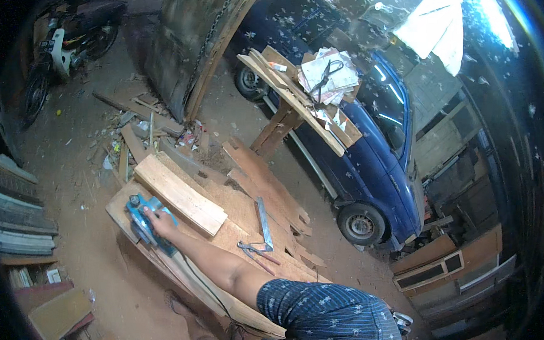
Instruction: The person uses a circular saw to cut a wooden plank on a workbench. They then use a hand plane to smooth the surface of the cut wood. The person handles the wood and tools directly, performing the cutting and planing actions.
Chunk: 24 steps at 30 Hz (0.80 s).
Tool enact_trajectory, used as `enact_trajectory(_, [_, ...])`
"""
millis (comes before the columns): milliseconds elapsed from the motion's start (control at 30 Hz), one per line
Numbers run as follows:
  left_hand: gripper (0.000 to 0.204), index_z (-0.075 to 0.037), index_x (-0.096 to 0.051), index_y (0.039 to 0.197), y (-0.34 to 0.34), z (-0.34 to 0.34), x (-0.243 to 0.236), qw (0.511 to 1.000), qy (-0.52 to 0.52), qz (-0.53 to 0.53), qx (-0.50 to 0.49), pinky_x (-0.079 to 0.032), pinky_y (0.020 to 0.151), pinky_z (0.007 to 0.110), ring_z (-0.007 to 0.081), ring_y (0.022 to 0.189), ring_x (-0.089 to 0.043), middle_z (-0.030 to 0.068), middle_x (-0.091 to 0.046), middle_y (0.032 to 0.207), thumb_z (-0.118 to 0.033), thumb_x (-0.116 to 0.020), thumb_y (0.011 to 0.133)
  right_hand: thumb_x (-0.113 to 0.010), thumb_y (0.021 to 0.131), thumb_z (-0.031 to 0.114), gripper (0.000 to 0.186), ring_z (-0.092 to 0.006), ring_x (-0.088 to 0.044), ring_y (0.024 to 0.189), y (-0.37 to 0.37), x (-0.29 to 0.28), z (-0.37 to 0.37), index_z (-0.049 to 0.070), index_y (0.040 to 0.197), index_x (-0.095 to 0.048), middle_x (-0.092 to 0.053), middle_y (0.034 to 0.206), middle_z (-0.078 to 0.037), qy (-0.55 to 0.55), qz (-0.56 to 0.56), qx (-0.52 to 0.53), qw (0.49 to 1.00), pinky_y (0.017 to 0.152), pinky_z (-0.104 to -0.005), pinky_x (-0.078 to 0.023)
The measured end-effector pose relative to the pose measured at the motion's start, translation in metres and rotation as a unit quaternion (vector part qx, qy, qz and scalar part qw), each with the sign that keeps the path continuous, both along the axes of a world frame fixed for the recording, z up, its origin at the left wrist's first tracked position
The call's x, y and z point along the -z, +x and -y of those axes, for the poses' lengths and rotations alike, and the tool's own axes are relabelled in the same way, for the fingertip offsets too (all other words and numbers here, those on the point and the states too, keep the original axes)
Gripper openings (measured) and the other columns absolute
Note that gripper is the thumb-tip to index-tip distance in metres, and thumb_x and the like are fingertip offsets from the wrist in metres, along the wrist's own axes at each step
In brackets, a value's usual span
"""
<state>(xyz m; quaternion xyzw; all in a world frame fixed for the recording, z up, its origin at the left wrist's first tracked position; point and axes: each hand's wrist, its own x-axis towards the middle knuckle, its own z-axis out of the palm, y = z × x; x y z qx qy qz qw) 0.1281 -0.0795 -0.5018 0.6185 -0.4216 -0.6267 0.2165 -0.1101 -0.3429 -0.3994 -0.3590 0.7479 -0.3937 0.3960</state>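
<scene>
My right hand (pixel 161 222) grips the handle of a blue electric planer (pixel 140 218), which rests on a long board (pixel 119 205) at the left end of the workbench. A dark cord trails from the planer along the board. Beside it lies a light plank (pixel 181 193) on a wood-chip-coloured surface. Right of that are a metal square (pixel 264 224) and pincers with red handles (pixel 261 260). I cannot make out my left hand in the view; some bare skin shows low, below the board's edge.
A blue vehicle (pixel 382 176) stands behind a wooden stand piled with papers (pixel 329 74). A motorcycle (pixel 63 54) is at the upper left, near a large leaning panel (pixel 186 42). Wood offcuts (pixel 132 138) litter the floor; stacked boards (pixel 20 212) and panels (pixel 451 272) line both sides.
</scene>
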Motion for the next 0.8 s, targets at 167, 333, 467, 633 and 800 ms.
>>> enact_trajectory(167, [0.027, -0.006, -0.068, 0.094, 0.115, -0.074, -0.043, 0.999, 0.027, 0.017, -0.03, -0.048, 0.068, 0.027, 0.009, 0.078, -0.06, 0.0001, -0.066, 0.086, -0.026, -0.056, 0.107, -0.051, 0.097, 0.07, 0.073, -0.0227, -0.069, 0.075, 0.004, -0.007, -0.113, 0.003, 0.11, -0.076, -0.072, 0.083, -0.015, 0.015, -0.05, 0.018, 0.998, 0.07, -0.0396, -0.055])
enact_trajectory(333, [0.028, -0.003, -0.069, 0.11, 0.148, -0.118, -0.026, 0.994, 0.093, 0.061, -0.004, -0.054, 0.071, 0.029, 0.0123, 0.082, -0.064, 0.0024, -0.068, 0.092, -0.029, -0.063, 0.103, -0.059, 0.103, 0.047, 0.05, -0.015, -0.064, 0.07, -0.01, -0.016, -0.294, 0.0, 0.11, -0.073, -0.071, 0.088, -0.007, -0.013, 0.013, 0.011, 1.0, 0.062, -0.0323, -0.054])
enact_trajectory(467, [0.031, -0.001, -0.069, 0.11, 0.159, -0.165, -0.007, 0.99, 0.115, 0.073, -0.033, -0.056, 0.072, 0.029, 0.0145, 0.083, -0.067, 0.0048, -0.07, 0.094, -0.03, -0.064, 0.102, -0.057, 0.106, 0.038, 0.039, -0.0115, -0.062, 0.074, -0.021, -0.033, -0.451, 0.003, 0.098, -0.069, -0.064, 0.078, -0.003, 0.066, 0.033, 0.019, 0.997, 0.057, -0.0292, -0.05])
enact_trajectory(633, [0.028, -0.002, -0.07, 0.108, 0.176, -0.226, 0.02, 0.977, 0.196, 0.035, -0.069, -0.053, 0.066, 0.027, 0.0144, 0.075, -0.063, 0.004, -0.069, 0.093, -0.028, -0.061, 0.103, -0.056, 0.107, 0.039, 0.045, -0.0106, -0.052, 0.063, -0.023, -0.037, -0.506, 0.002, 0.083, -0.063, -0.056, 0.07, -0.001, -0.034, -0.02, 0.023, 0.999, 0.054, -0.03, -0.044])
enact_trajectory(800, [0.021, -0.009, -0.069, 0.107, 0.215, -0.272, 0.051, 0.906, 0.293, -0.228, -0.203, -0.051, 0.061, 0.029, 0.0161, 0.07, -0.062, 0.0027, -0.067, 0.082, -0.028, -0.06, 0.103, -0.057, 0.105, 0.038, 0.048, -0.0194, -0.06, 0.076, -0.024, -0.014, -0.406, -0.007, 0.096, -0.071, -0.066, 0.075, -0.015, 0.013, -0.028, 0.038, 0.999, 0.072, -0.0383, -0.048])
